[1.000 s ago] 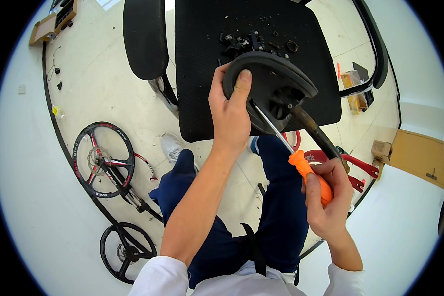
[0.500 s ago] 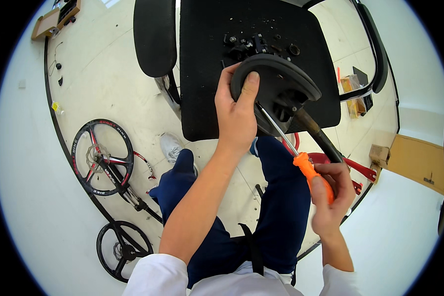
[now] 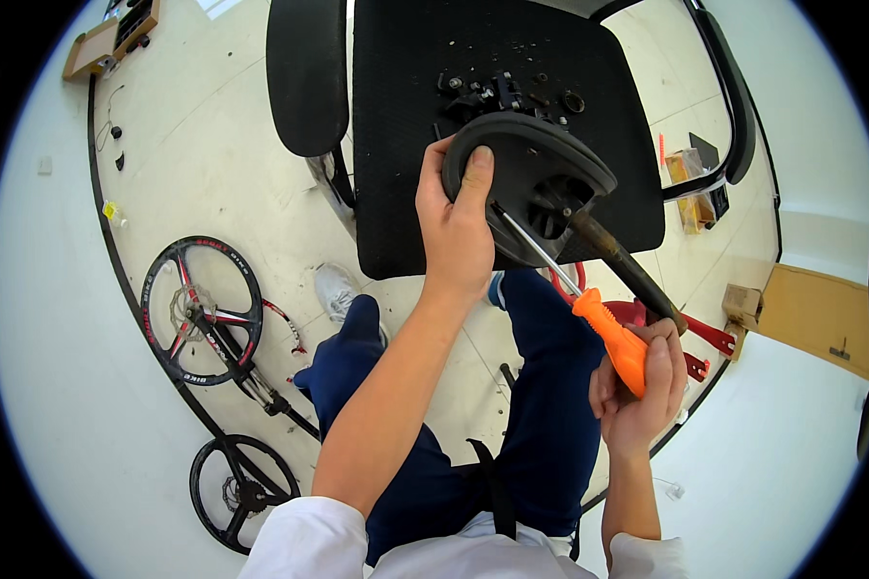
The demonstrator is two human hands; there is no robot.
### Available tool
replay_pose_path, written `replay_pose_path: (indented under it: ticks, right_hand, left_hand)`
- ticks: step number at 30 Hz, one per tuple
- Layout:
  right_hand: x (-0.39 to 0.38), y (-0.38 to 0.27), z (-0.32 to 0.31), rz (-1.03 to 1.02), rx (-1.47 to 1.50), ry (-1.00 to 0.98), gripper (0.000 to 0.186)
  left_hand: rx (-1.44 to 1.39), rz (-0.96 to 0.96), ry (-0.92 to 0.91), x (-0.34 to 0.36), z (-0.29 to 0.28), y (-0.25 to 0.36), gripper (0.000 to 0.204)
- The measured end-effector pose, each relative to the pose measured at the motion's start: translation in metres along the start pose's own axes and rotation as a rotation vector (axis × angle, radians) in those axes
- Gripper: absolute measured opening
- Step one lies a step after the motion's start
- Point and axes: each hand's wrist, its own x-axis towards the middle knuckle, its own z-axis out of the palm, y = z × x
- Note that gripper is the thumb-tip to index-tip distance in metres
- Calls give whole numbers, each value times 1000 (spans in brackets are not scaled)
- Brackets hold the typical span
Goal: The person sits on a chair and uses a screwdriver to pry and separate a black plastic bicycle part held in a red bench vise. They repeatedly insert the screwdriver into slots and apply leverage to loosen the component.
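My left hand (image 3: 457, 217) grips the edge of a black rounded part (image 3: 519, 169), thumb on its face and fingers behind. A brown, worn metal tube (image 3: 623, 265) slants from a recessed hub in that part down to the right. In my right hand (image 3: 644, 400) is a screwdriver (image 3: 616, 347) with an orange handle, held near the handle's end. Its thin shaft runs up left beside the tube. The tip meets the black part's face near my left thumb; whether it sits in a slot or screw is hidden.
Before me stands a black chair (image 3: 406, 183) with small dark parts (image 3: 497, 92) on its seat. A three-spoked wheel (image 3: 203, 309) and a smaller black wheel (image 3: 244, 492) are at the left. Red frame pieces (image 3: 710, 333) and a cardboard box (image 3: 743, 304) lie at the right.
The black part with its tube has shifted slightly left and down. My right hand has turned and slid lower on the screwdriver's handle, exposing more of the orange.
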Motion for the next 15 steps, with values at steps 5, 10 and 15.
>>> replay_pose_path:
  ticks: [5, 10, 15]
  right_hand:
    - [-4, 4, -5, -241, -357, -1, 19]
    - [1, 8, -18, -486, -516, -107, 26]
    - [13, 2, -16, -692, -671, -194, 32]
  left_hand:
    - [-9, -10, -24, 2, -1, 4, 37]
    - [9, -9, -38, 4, -2, 5, 36]
    - [-14, -22, -31, 4, -3, 6, 36]
